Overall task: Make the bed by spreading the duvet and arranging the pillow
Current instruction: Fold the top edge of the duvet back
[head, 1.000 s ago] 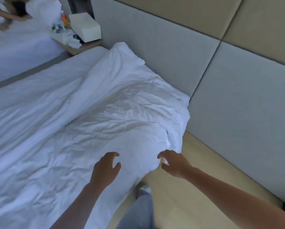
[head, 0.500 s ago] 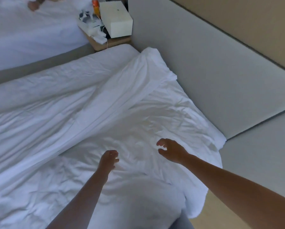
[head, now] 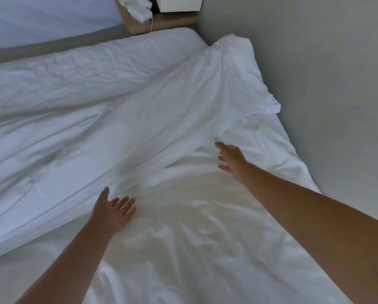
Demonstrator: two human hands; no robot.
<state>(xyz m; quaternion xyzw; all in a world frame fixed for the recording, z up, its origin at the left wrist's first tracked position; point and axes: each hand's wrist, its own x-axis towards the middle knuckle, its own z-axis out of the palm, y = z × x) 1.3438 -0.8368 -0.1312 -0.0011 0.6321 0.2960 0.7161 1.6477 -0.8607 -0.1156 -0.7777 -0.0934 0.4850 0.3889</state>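
A white, wrinkled duvet (head: 96, 137) lies across the bed, its folded-over edge running diagonally from lower left up to a bunched corner (head: 245, 69) against the headboard. My left hand (head: 112, 209) is open, palm up, fingers spread just at that folded edge. My right hand (head: 233, 160) reaches farther in, fingers apart, its fingertips touching the underside of the raised fold. Neither hand grips cloth. The creased white sheet (head: 194, 238) lies under both forearms. No pillow shows as a separate shape.
A padded grey headboard wall (head: 326, 84) borders the bed on the right. A wooden bedside table (head: 161, 24) at the top carries a white box (head: 179, 3) and crumpled white items. A second white bed (head: 41, 16) is at the upper left.
Both hands have reached forward from the bed's near corner toward the duvet's folded edge, and my view has moved in over the bed. The floor has dropped out of sight.
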